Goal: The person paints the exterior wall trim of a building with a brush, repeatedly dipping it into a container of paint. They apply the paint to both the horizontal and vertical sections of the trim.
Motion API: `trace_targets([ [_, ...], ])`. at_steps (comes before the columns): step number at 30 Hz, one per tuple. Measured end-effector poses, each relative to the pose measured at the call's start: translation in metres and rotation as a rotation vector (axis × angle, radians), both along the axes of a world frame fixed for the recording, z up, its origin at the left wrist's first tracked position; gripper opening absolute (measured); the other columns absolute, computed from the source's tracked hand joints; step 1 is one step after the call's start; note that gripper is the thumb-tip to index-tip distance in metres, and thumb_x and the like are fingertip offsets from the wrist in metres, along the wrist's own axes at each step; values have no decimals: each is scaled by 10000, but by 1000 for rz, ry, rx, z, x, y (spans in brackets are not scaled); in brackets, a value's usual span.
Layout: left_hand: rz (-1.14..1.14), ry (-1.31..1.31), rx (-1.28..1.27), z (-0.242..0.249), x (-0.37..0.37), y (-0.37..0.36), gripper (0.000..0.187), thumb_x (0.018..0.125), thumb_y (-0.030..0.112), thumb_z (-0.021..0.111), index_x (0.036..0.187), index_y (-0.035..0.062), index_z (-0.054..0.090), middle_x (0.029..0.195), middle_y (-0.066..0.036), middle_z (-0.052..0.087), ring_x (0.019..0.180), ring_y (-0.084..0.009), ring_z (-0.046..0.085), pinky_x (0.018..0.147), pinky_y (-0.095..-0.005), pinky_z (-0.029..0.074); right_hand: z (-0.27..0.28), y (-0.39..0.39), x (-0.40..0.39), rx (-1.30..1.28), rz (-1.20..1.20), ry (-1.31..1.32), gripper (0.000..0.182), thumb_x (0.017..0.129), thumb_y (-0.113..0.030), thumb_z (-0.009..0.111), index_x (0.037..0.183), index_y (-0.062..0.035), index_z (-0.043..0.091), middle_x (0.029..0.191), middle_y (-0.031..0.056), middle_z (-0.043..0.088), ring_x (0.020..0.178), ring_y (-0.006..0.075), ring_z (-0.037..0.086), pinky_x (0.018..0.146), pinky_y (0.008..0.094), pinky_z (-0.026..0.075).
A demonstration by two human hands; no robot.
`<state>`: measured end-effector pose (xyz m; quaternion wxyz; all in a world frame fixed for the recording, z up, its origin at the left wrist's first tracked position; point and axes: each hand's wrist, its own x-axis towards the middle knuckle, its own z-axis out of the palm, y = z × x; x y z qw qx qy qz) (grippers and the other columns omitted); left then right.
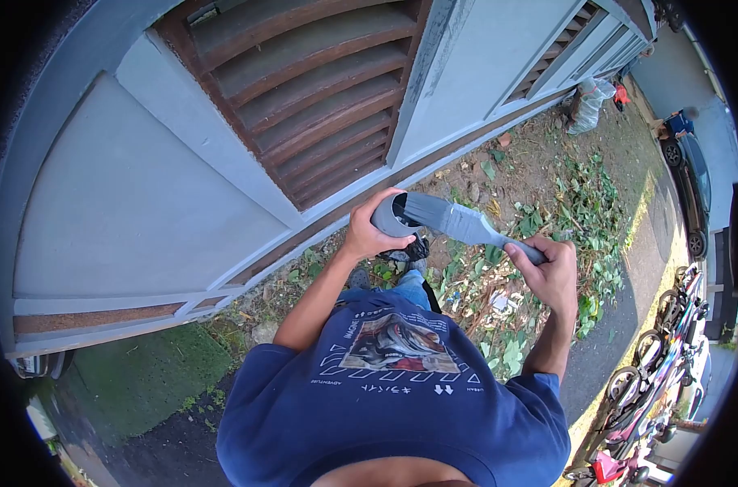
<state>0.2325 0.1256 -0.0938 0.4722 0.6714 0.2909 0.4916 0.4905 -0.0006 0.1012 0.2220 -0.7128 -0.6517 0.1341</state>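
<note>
My left hand (367, 230) is wrapped round a grey paint cup (389, 217), tilted so that its dark opening faces right. In my right hand (550, 272) is the handle of a wide paintbrush (466, 223), smeared with grey paint. The bristles reach the cup's mouth; whether their tips are inside or just over the rim is hard to tell. Close to my left hand stands the grey-painted wall (142, 195), with a brown slatted louvre panel (304, 89) set in it.
Leafy cuttings and dirt (499, 300) cover the ground around my feet. Farther along the wall are a plastic-wrapped bundle (589, 105) and a person. Several parked motorbikes (645, 373) and a dark car (693, 187) line the right side. A green mat (150, 377) lies at lower left.
</note>
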Motion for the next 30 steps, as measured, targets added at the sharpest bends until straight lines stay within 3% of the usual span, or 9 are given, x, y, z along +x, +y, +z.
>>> trace_targets([
  [3, 17, 26, 2, 2, 2, 0, 796, 555, 193, 911, 1263, 34, 584, 1136, -123, 694, 1040, -190, 667, 935, -337, 509, 3, 1, 0, 63, 21, -31, 292, 834, -296, 775, 741, -23, 726, 443, 43, 508, 380, 143, 483, 418, 307, 356],
  [5, 14, 24, -8, 3, 2, -2, 810, 560, 160, 920, 1265, -27, 569, 1139, -116, 677, 1031, -160, 640, 948, -320, 491, 4, 1, -1, 68, 13, -14, 291, 829, -297, 779, 739, -25, 725, 439, 45, 504, 376, 147, 488, 417, 309, 358],
  [9, 2, 5, 20, -3, 4, 0, 825, 560, 163, 924, 1274, -31, 559, 1137, -117, 675, 1031, -160, 640, 948, -322, 490, 4, 3, 0, 66, 61, -115, 282, 824, -288, 782, 745, -23, 729, 438, 44, 505, 381, 140, 495, 415, 306, 360],
  [13, 43, -54, -17, -11, 3, 0, 821, 569, 186, 924, 1287, 11, 566, 1142, -118, 686, 1048, -187, 655, 952, -339, 497, 1, 10, 2, 104, 34, 15, 267, 828, -268, 779, 756, -15, 732, 458, 26, 531, 398, 106, 473, 416, 288, 356],
  [16, 30, -179, -127, -7, 0, 1, 801, 598, 155, 923, 1282, -27, 547, 1151, -95, 670, 1055, -166, 635, 965, -335, 483, -21, 26, 5, 144, -48, 353, 303, 872, -254, 752, 746, 19, 710, 534, -16, 553, 495, 41, 460, 444, 248, 327],
  [21, 94, -235, -178, 2, -5, 1, 731, 584, 143, 920, 1218, 6, 584, 1129, -74, 670, 1034, -164, 636, 945, -323, 485, -34, 91, -9, 291, -141, 603, 303, 897, -260, 732, 770, 15, 712, 565, -68, 523, 496, 32, 428, 452, 227, 281],
  [26, 182, -179, -170, -1, -21, -3, 728, 584, 157, 920, 1210, -8, 586, 1125, -91, 669, 1028, -173, 639, 937, -328, 492, -2, 172, -26, 637, -262, 953, 318, 929, -282, 694, 808, 11, 719, 556, -65, 491, 494, 15, 395, 458, 204, 264],
  [30, 248, -144, -185, -11, -33, -8, 735, 579, 150, 924, 1209, -18, 585, 1120, -97, 673, 1017, -177, 646, 925, -332, 501, 8, 229, -39, 843, -282, 961, 335, 933, -298, 681, 807, 10, 719, 563, -55, 507, 490, 22, 408, 448, 221, 279],
])
